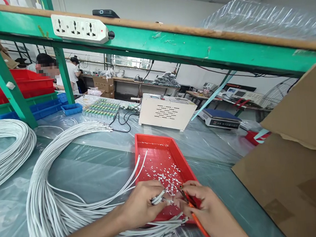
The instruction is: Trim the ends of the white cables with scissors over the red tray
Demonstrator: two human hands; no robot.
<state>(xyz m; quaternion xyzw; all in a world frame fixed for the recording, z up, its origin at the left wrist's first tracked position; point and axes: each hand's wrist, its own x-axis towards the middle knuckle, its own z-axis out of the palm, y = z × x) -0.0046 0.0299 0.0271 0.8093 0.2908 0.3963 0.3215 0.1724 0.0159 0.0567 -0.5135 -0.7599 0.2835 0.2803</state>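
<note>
Legible text, brands or numbers: none.
Scale (219, 119), right, far side of counter (96, 163): fine markings along dark front panel; too small to read.
Beam (156, 32), green, left end: yellow strokes (41, 31), hand-drawn in look; no certain letter.
Instrument (239, 93), far right: reddish display; figures, if any, indistinct.
Cardboard cartons (104, 84), far left of centre: faint surface marks, blurred, undecipherable.
</note>
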